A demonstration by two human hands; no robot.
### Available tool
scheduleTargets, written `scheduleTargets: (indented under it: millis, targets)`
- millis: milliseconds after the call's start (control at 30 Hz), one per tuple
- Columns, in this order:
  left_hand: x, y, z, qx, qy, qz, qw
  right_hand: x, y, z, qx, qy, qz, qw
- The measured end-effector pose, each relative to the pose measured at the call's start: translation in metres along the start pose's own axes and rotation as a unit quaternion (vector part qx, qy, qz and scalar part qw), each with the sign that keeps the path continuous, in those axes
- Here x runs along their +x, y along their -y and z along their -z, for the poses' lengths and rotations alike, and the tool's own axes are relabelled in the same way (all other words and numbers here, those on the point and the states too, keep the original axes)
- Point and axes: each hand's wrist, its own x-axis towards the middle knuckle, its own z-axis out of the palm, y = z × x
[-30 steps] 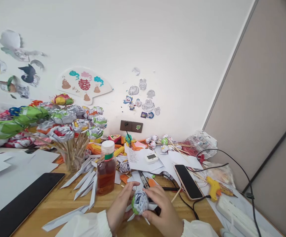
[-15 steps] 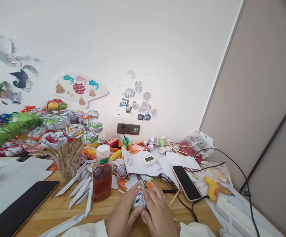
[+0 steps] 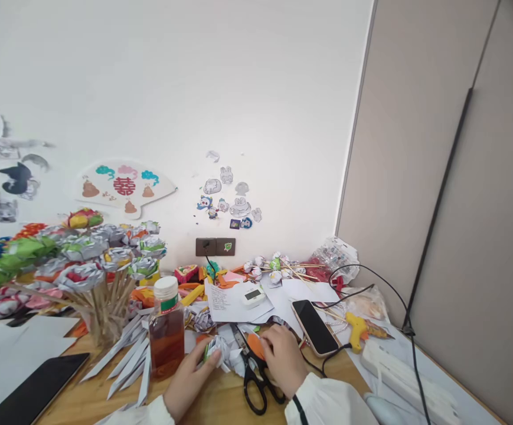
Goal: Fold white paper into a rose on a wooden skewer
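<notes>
My left hand (image 3: 188,378) reaches forward on the wooden table (image 3: 221,401), its fingers closed on a folded grey, white and green paper flower (image 3: 219,352). My right hand (image 3: 283,359) lies to the right of the flower, fingers bent down over an orange paper piece (image 3: 256,345). It rests against the right handle of black scissors (image 3: 256,383); what its fingertips grip is hidden. The scissors lie between my two hands, blades pointing away from me.
A bottle of amber liquid (image 3: 166,328) stands left of my left hand beside white paper strips (image 3: 127,360). A cup of paper flowers on sticks (image 3: 101,277) is at the left, a phone (image 3: 313,326), a yellow glue gun (image 3: 358,327) and cables at the right.
My hands, which cupped the paper flower together, have parted. The left keeps the flower, the right has moved right beside the scissors. The camera has turned right and tilted up.
</notes>
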Motion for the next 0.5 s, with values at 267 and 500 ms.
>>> scheduleTargets:
  millis: [267,500]
  targets:
    - [0.008,-0.007,0.011,-0.027,0.003,-0.014,1.0,-0.003,0.011,0.005,0.055,0.107,0.087,0.989]
    - [0.008,-0.005,0.015,-0.055,-0.019,0.001,0.998,-0.015,0.024,-0.005,-0.014,0.155,0.151,0.976]
